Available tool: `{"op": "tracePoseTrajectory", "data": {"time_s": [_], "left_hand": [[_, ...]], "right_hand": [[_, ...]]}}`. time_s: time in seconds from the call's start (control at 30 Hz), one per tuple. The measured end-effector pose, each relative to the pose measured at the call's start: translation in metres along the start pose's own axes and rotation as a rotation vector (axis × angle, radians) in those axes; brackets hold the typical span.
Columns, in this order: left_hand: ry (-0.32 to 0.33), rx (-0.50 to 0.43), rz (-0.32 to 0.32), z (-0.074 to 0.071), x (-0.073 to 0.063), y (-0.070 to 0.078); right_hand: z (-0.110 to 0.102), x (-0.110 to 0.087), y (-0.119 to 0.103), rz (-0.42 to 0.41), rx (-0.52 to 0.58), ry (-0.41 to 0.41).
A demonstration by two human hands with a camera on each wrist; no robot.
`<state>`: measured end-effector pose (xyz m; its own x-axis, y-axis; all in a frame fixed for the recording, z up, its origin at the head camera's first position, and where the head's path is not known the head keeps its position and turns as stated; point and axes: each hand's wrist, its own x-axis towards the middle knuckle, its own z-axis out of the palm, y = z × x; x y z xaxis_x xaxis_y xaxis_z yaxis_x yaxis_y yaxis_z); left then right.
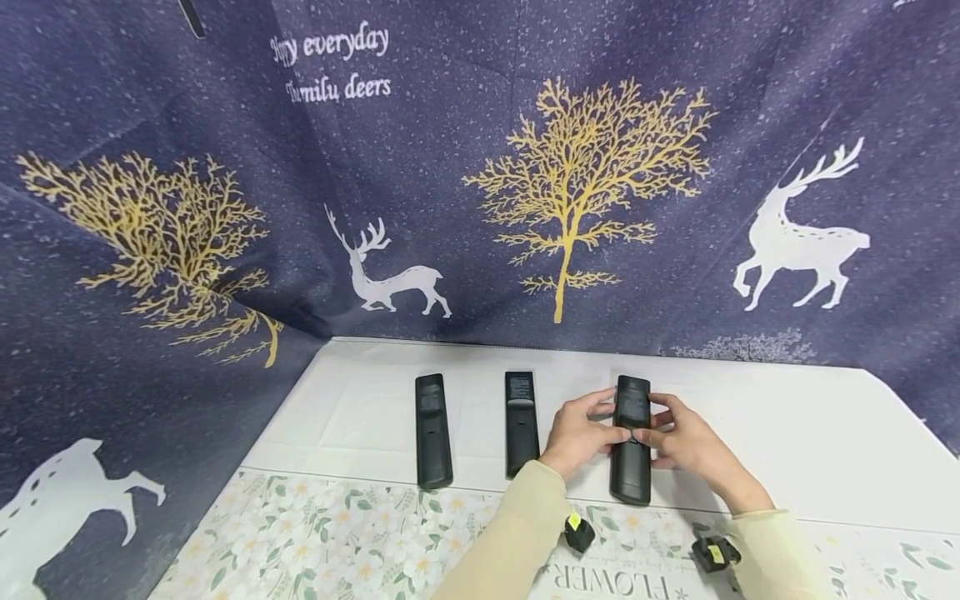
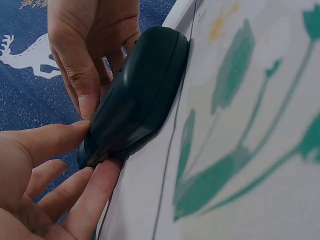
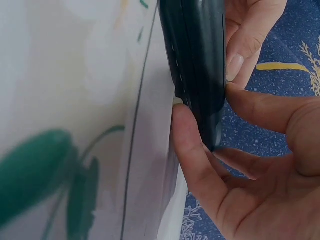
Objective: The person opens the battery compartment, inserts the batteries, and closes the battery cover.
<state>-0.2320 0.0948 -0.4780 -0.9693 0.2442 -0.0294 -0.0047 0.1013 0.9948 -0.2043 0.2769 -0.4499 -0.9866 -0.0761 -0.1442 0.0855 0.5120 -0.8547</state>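
Observation:
A black remote control (image 1: 632, 467) lies back side up on the white part of the tabletop, its battery-cover side facing me. My left hand (image 1: 581, 429) holds it from the left, thumb on the back near the middle and fingers along the side. From the right, my right hand (image 1: 686, 442) grips the same remote, its thumb meeting the left thumb at mid-length. In the left wrist view the remote (image 2: 145, 85) appears between both hands, fingertips at its lower edge. The right wrist view shows the remote (image 3: 197, 60) with a right fingertip at its underside edge.
Two more black remotes, one in the middle (image 1: 521, 437) and one at left (image 1: 433, 442), lie back side up in a row. A floral cloth (image 1: 337, 533) covers the near tabletop. A dark blue printed curtain (image 1: 450, 167) hangs behind. Small black devices sit at both wrists.

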Motion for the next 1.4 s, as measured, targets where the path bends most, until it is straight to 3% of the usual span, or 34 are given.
{"op": "tracePoseTrajectory", "data": {"time_s": [1.07,1.27,1.4], "left_hand": [[0.026,0.038,0.018,0.0042,-0.0019,-0.0010],[0.038,0.107,0.008,0.0011,-0.0023,-0.0014],[0.054,0.217,0.023,-0.0026,-0.0048,0.0020]], "right_hand": [[-0.0001,0.0010,0.0043,-0.019,-0.055,0.018],[0.0017,0.0029,0.0046,-0.018,-0.045,0.010],[0.0042,0.0046,0.0051,-0.022,-0.026,0.007]]}}
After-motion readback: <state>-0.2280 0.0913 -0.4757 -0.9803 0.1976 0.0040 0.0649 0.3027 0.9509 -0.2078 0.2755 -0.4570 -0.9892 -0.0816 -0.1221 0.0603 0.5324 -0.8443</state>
